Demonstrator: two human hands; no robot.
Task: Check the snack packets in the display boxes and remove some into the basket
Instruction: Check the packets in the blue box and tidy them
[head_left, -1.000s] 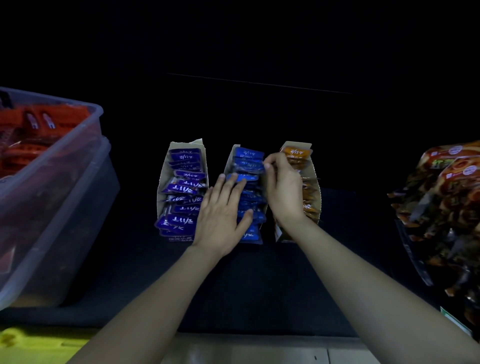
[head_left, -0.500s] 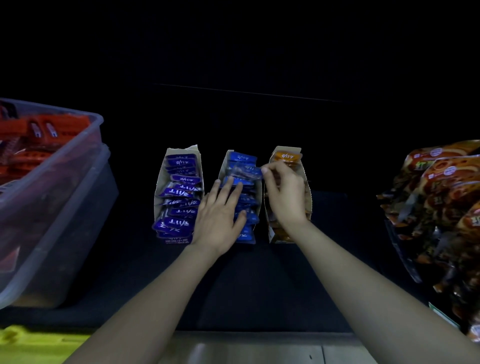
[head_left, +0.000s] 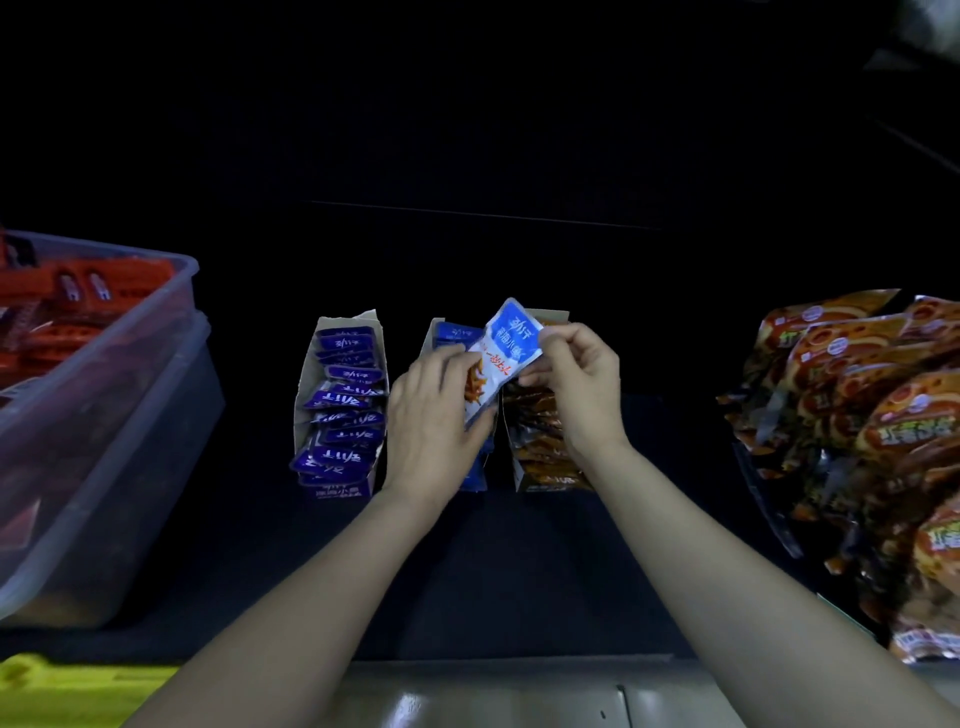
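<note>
snack packet (head_left: 503, 358), blue and white, was now lifted clear above the middle display box (head_left: 448, 332), where half a second before it lay among the others. the right hand (head_left: 582, 387) pinched its far corner and the left hand (head_left: 434, 415) closed on its near end, so checking looked underway. purple packets filled the left box (head_left: 340, 405); the orange box (head_left: 540, 457) sat right. a clear bin (head_left: 130, 395) stood far left, snack bags (head_left: 857, 415) right, on a dark shelf (head_left: 519, 571) in a dim room.
</note>
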